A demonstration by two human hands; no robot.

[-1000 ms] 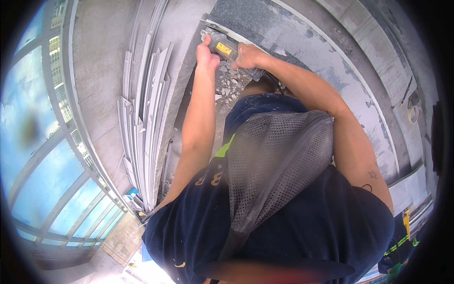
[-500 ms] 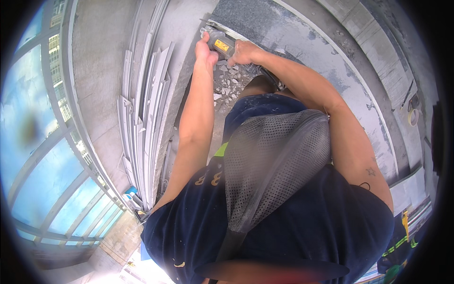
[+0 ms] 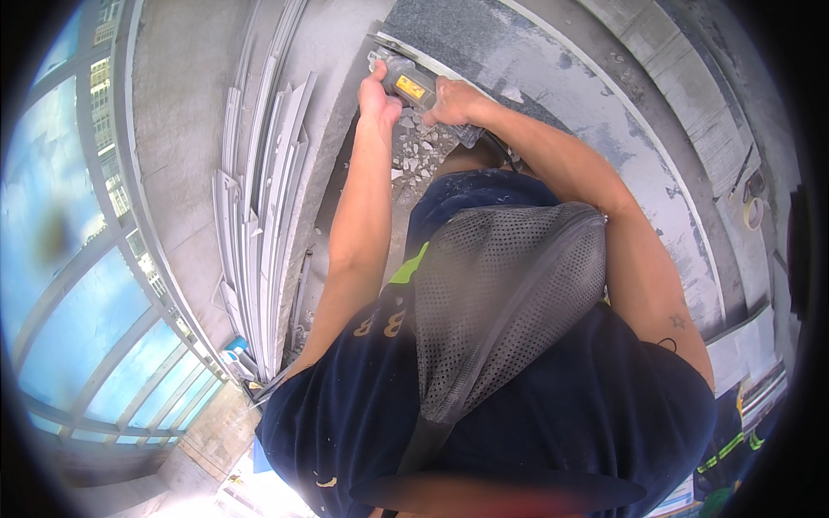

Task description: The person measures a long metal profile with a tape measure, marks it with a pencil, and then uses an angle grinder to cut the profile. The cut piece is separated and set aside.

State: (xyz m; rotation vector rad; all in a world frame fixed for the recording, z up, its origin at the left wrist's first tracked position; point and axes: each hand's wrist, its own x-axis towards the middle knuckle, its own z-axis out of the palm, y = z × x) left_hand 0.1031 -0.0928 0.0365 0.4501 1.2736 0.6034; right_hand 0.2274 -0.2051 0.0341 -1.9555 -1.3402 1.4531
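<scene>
A grey angle grinder (image 3: 413, 89) with a yellow label lies across both hands at the far end of my reach. My left hand (image 3: 378, 102) is closed around its front end. Around its rear body my right hand (image 3: 458, 103) is wrapped. The tool's head sits against the near edge of a speckled grey stone slab (image 3: 471, 33), beside a pale strip (image 3: 420, 57) along that edge. Its disc cannot be made out clearly. Broken stone chips (image 3: 416, 151) lie just below the tool, near my knee.
Long metal profiles (image 3: 259, 173) are stacked along the left, beside a concrete ledge (image 3: 324, 78) and tall windows (image 3: 69, 259). A tape roll (image 3: 753, 213) lies on the right. Behind at lower right, a person in dark clothing with reflective stripes (image 3: 724, 451) partly shows.
The grinder and both hands have shifted slightly right and toward me along the slab's edge. My grip on it is unchanged.
</scene>
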